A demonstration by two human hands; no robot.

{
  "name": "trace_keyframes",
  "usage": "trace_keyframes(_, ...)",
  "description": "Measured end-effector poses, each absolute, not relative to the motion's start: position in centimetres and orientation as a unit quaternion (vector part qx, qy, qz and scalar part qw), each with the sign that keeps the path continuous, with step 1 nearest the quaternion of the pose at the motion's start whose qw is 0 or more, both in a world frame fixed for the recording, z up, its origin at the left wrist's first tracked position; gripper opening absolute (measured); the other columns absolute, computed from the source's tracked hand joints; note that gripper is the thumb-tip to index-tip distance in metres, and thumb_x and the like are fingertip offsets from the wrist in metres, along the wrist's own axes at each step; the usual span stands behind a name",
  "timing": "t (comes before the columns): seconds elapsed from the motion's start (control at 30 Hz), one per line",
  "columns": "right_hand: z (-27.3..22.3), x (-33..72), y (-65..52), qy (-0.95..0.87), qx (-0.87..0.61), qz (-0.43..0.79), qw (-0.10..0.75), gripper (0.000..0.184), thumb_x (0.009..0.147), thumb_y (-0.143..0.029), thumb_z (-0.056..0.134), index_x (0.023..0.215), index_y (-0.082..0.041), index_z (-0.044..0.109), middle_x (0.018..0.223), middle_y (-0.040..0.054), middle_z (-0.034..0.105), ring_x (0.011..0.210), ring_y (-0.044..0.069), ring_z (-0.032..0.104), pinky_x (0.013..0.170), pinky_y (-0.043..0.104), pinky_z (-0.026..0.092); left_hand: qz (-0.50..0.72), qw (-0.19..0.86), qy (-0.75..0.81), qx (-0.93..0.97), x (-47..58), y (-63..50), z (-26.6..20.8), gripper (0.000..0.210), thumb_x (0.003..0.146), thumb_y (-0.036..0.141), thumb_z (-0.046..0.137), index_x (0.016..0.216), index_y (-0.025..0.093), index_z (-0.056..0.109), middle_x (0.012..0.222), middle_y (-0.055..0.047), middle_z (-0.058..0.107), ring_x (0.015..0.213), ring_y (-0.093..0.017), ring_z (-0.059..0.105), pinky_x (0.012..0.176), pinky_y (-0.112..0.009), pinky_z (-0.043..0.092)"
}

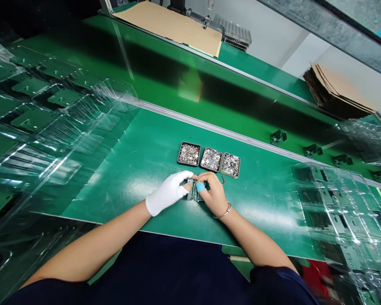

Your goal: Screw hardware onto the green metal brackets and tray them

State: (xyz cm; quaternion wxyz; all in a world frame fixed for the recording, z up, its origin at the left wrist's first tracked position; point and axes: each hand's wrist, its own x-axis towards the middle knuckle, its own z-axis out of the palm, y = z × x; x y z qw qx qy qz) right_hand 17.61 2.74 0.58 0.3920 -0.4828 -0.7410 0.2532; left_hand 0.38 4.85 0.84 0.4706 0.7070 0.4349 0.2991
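My left hand (169, 190), in a white glove with bare fingertips, grips a small grey-green metal assembly (193, 194) from its left side. Across from it, my right hand (212, 192) has a blue cover on the thumb and a bracelet at the wrist. Its fingers are pinched together at the assembly's upper right edge; whatever lies between them is hidden. Just beyond the hands stand three small square trays of tiny shiny metal parts: a left tray (178, 157), a middle tray (201, 163) and a right tray (239, 169).
Stacked clear plastic trays with green plates (63, 97) fill the left side. More clear trays with metal pieces (332, 197) stand at the right. Several small assemblies, one a dark metal unit (277, 137), sit beyond a metal rail (203, 125). Cardboard sheets (339, 91) lie at upper right.
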Motion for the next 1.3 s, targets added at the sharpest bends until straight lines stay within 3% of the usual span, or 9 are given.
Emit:
trace_keyframes(0.17, 0.5, 17.7, 2.7, -0.742, -0.482, 0.265, 0.384, 0.006, 0.083, -0.017, 0.049, 0.081, -0.022, 0.053, 0.090, 0.0055, 0.063, 0.089, 0.020, 0.059, 0.081, 0.037, 0.046, 0.299, 0.474, 0.451, 0.694, 0.9, 5.0, 0.7, 0.024, 0.086, 0.037, 0.044, 0.090, 0.018, 0.059, 0.090, -0.003, 0.066, 0.085, -0.019, 0.061, 0.079, -0.032, 0.049)
trace_keyframes(0.33, 0.0, 17.9, 3.0, -0.628, -0.488, 0.442, 0.415, 0.011, 0.083, -0.024, 0.051, 0.093, -0.021, 0.052, 0.093, 0.0047, 0.062, 0.087, 0.017, 0.061, 0.080, 0.032, 0.049, 0.302, 0.469, 0.476, 0.680, 1.5, 4.9, 0.4, 0.018, 0.085, 0.033, 0.046, 0.094, 0.018, 0.053, 0.087, -0.002, 0.062, 0.082, -0.018, 0.060, 0.074, -0.030, 0.049)
trace_keyframes(0.6, -0.3, 18.1, 3.8, -0.612, -0.459, 0.481, 0.429, 0.018, 0.080, -0.026, 0.052, 0.096, -0.021, 0.051, 0.095, 0.0043, 0.060, 0.088, 0.016, 0.060, 0.083, 0.032, 0.049, 0.304, 0.134, 0.490, 0.806, 1.9, 4.3, 2.0, 0.026, 0.081, 0.021, 0.049, 0.105, 0.015, 0.053, 0.106, -0.013, 0.060, 0.104, -0.031, 0.057, 0.094, -0.048, 0.043)
trace_keyframes(0.73, -0.3, 19.6, 2.7, -0.660, -0.451, 0.405, 0.444, 0.029, 0.089, -0.038, 0.043, 0.112, -0.021, 0.047, 0.114, 0.0114, 0.058, 0.106, 0.021, 0.058, 0.092, 0.040, 0.047, 0.380, 0.209, 0.513, 0.741, -0.4, 4.8, 2.6, 0.029, 0.084, 0.026, 0.047, 0.111, 0.016, 0.049, 0.109, -0.011, 0.061, 0.103, -0.025, 0.059, 0.092, -0.042, 0.047)
trace_keyframes(0.83, 0.1, 19.8, 1.1, -0.805, -0.409, 0.279, 0.328, 0.050, 0.078, -0.042, 0.060, 0.121, -0.019, 0.045, 0.125, 0.0154, 0.053, 0.119, 0.028, 0.049, 0.104, 0.050, 0.035, 0.393, 0.285, 0.533, 0.693, -2.3, 5.0, 2.9, 0.032, 0.085, 0.035, 0.046, 0.112, 0.017, 0.049, 0.106, -0.008, 0.063, 0.100, -0.023, 0.061, 0.092, -0.040, 0.049)
trace_keyframes(0.9, 0.7, 19.7, 1.2, -0.838, -0.395, 0.235, 0.295, 0.054, 0.074, -0.037, 0.064, 0.122, -0.019, 0.046, 0.125, 0.0158, 0.053, 0.119, 0.028, 0.048, 0.104, 0.050, 0.035, 0.382, 0.305, 0.545, 0.681, -3.2, 4.9, 3.0, 0.035, 0.085, 0.041, 0.047, 0.111, 0.018, 0.051, 0.107, -0.008, 0.063, 0.101, -0.023, 0.061, 0.093, -0.040, 0.049)
trace_keyframes(1.07, 3.5, 23.7, 10.1, -0.694, -0.556, 0.211, 0.406, 0.047, 0.077, -0.033, 0.060, 0.120, -0.018, 0.047, 0.118, 0.0095, 0.058, 0.106, 0.021, 0.055, 0.094, 0.037, 0.044, 0.346, 0.310, 0.561, 0.685, -4.7, 3.9, 2.4, 0.039, 0.083, 0.048, 0.047, 0.110, 0.020, 0.054, 0.110, -0.007, 0.065, 0.102, -0.024, 0.063, 0.091, -0.039, 0.051)
trace_keyframes(1.13, 4.9, 26.9, 15.4, -0.593, -0.682, 0.199, 0.379, 0.039, 0.081, -0.034, 0.057, 0.115, -0.017, 0.052, 0.106, 0.0057, 0.063, 0.096, 0.019, 0.059, 0.087, 0.033, 0.047, 0.340, 0.296, 0.564, 0.692, -5.6, 3.5, 2.2, 0.039, 0.083, 0.050, 0.047, 0.108, 0.021, 0.055, 0.108, -0.006, 0.067, 0.100, -0.023, 0.064, 0.087, -0.037, 0.053)
trace_keyframes(1.3, 6.7, 32.0, 23.3, -0.537, -0.746, 0.182, 0.350, 0.024, 0.087, -0.030, 0.059, 0.102, -0.012, 0.061, 0.098, 0.0050, 0.064, 0.090, 0.020, 0.061, 0.081, 0.035, 0.051, 0.326, 0.235, 0.597, 0.695, -8.8, 2.4, 2.8, 0.036, 0.082, 0.051, 0.048, 0.100, 0.023, 0.061, 0.102, -0.004, 0.070, 0.095, -0.023, 0.067, 0.084, -0.033, 0.055)
